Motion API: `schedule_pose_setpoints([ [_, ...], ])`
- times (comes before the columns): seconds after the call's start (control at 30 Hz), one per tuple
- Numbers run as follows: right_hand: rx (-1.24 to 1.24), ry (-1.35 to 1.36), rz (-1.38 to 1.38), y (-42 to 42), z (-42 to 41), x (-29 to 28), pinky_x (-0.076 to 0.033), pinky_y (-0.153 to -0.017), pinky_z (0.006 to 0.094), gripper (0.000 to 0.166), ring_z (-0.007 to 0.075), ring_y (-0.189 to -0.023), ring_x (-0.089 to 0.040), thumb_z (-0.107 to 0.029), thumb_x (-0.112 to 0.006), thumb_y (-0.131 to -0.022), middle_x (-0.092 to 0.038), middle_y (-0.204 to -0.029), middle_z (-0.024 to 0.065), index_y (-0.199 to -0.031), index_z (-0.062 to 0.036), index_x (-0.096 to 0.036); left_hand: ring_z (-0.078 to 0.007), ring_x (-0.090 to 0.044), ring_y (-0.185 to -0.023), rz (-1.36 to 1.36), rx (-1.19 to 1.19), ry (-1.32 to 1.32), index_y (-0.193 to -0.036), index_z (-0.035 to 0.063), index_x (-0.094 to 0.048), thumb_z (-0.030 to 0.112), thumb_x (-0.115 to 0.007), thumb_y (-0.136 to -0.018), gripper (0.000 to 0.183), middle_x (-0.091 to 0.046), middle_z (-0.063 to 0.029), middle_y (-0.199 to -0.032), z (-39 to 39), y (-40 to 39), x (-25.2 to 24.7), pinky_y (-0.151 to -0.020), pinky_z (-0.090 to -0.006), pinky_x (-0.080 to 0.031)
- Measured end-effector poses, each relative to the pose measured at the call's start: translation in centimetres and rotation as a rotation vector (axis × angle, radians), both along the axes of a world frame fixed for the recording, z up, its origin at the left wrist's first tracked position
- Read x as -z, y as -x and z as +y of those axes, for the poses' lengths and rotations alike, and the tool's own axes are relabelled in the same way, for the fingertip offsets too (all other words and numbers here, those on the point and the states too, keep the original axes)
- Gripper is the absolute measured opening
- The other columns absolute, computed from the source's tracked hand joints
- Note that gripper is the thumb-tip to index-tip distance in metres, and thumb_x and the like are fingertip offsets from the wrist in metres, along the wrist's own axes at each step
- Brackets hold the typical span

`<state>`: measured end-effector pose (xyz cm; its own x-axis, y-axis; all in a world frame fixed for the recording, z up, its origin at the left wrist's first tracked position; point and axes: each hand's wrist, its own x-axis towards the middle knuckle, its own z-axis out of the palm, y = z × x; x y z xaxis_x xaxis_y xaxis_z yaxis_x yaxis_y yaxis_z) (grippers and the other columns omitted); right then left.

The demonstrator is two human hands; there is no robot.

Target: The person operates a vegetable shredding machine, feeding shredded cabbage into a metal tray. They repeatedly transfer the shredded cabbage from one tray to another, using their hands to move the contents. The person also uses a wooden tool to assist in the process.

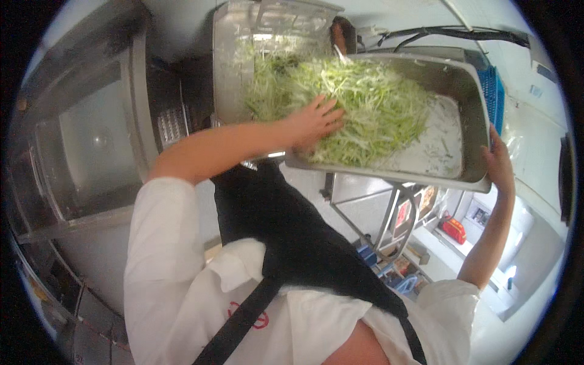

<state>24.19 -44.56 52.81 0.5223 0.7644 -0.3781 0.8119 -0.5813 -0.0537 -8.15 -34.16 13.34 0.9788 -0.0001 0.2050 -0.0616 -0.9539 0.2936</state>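
My right hand (499, 159) grips the right end wall of a deep rectangular metal pan (474, 118). A heap of shredded pale green vegetable (369, 105) covers the pan's left and middle part; scraps stick to its bare floor at the right. My left hand (319, 119) lies on the near left side of the heap, fingers spread, slightly blurred. The heap runs on leftward into a second deep, shiny container (230, 68), where more shreds lie, blurred by motion. The pan's left edge is hidden by the shreds and my left forearm.
A blue plastic basket (495, 98) stands behind the pan's right end. Black cables (447, 33) run along the wall. Glass-fronted metal equipment (86, 132) fills the left. Below the pan are a metal frame (388, 219) and a red bag (452, 229) on a ledge.
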Motion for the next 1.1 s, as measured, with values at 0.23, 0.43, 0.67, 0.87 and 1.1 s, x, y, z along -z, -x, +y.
schedule_pose_setpoints([
  [0.23,-0.122,0.014,-0.009,-1.6,0.3,0.2,-0.038,-0.109,0.0359,0.066,0.0269,-0.126,-0.056,-0.002,-0.054,-0.084,-0.059,-0.137,0.0194,-0.149,-0.002,-0.041,-0.0338,-0.05,-0.123,-0.009,-0.02,-0.135,-0.119,0.0133,-0.063,0.022,-0.067,-0.082,0.038,-0.054,-0.0078,-0.127,4.1,-2.9,2.2,-0.111,-0.0592,-0.034],
  [0.43,-0.13,0.066,-0.027,-0.6,0.8,-0.4,-0.043,-0.105,0.0344,0.066,0.024,-0.121,-0.057,0.0,-0.051,-0.089,-0.057,-0.137,0.0195,-0.153,-0.0015,-0.035,-0.0346,-0.054,-0.118,-0.103,-0.234,0.153,-0.114,0.0106,-0.062,0.009,-0.061,-0.082,0.032,-0.055,-0.0091,-0.127,6.7,-0.4,3.9,-0.105,-0.0464,-0.044],
  [0.67,-0.156,0.035,-0.035,-2.7,-0.1,-0.2,-0.042,-0.107,0.0356,0.065,0.0261,-0.126,-0.055,-0.001,-0.051,-0.09,-0.054,-0.141,0.021,-0.153,-0.0014,-0.035,-0.0383,-0.035,-0.141,0.051,-0.559,0.252,-0.148,0.0143,-0.041,0.03,-0.076,-0.079,0.079,-0.032,-0.0148,-0.157,8.0,1.2,1.9,-0.118,-0.053,-0.025],
  [0.87,-0.144,-0.039,0.003,-1.1,0.4,-0.4,-0.036,-0.112,0.0366,0.065,0.0272,-0.131,-0.052,0.001,-0.054,-0.087,-0.054,-0.142,0.0208,-0.15,0.0014,-0.037,-0.0348,-0.035,-0.143,0.024,-0.361,0.027,-0.157,0.012,-0.024,0.025,-0.074,-0.082,0.091,-0.035,-0.0193,-0.154,3.9,-5.0,1.6,-0.119,-0.0504,-0.024],
  [1.1,-0.117,-0.002,-0.031,2.9,1.8,-1.4,-0.04,-0.108,0.0368,0.063,0.0258,-0.121,-0.058,0.001,-0.055,-0.086,-0.061,-0.133,0.019,-0.147,-0.001,-0.042,-0.0281,-0.053,-0.122,0.227,-0.48,0.231,-0.133,0.0127,-0.057,0.018,-0.07,-0.081,0.055,-0.066,-0.0107,-0.115,4.4,-6.7,1.2,-0.112,-0.048,-0.031],
])
